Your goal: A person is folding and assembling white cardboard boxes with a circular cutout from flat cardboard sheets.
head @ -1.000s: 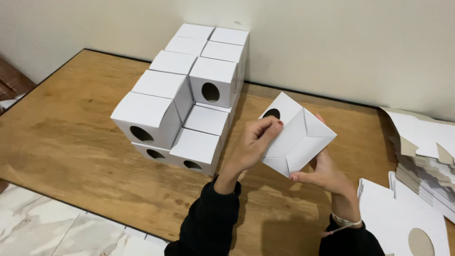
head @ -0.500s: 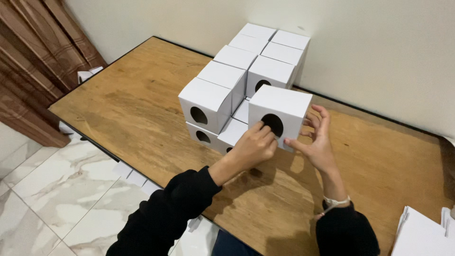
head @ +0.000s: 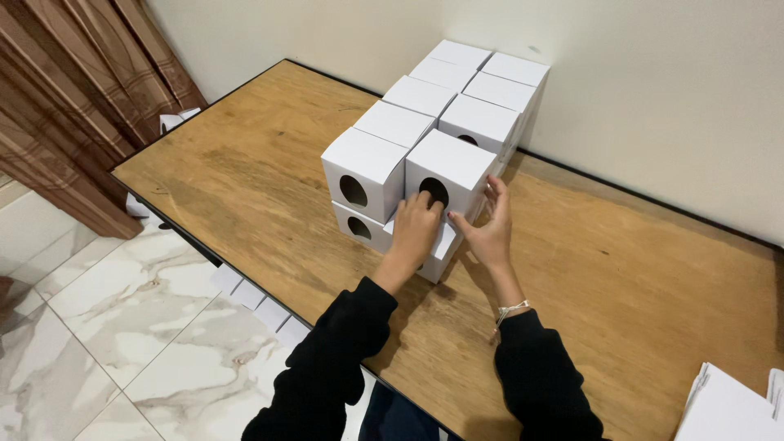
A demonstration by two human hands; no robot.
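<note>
Both hands on the front box (head: 452, 170), white cube with a dark round hole in its front face.

Left hand (head: 415, 231): fingers curled against the box's front face, fingertips just under the hole. Pressing flat, not wrapped around anything. Call the grip closed-ish on the box face, not clamped.

Right hand (head: 490, 231): fingers spread, flat on the box's right side, thumb toward the front lower corner. Open grip, bracing the box. Thin bracelet on that wrist. Both arms in black sleeves.

Box location: top layer, front right of the stack (head: 445, 114), sitting on a lower box whose front edge shows below the left hand. Touching the neighbour box (head: 365, 167) on its left, same kind, hole facing front. A second holed box sits under that neighbour.

Stack: two columns of white boxes running back to the wall (head: 653, 82), two layers at least at the front. Tops roughly level.

Table (head: 245, 171): wood top, dark edge, stack near the middle-back.

Far right lower corner: flat white sheets (head: 731, 408), well apart from the hands.

Left: brown curtain (head: 65, 98), marble tile floor (head: 122, 327), a few white sheets on the floor just under the table edge.
</note>
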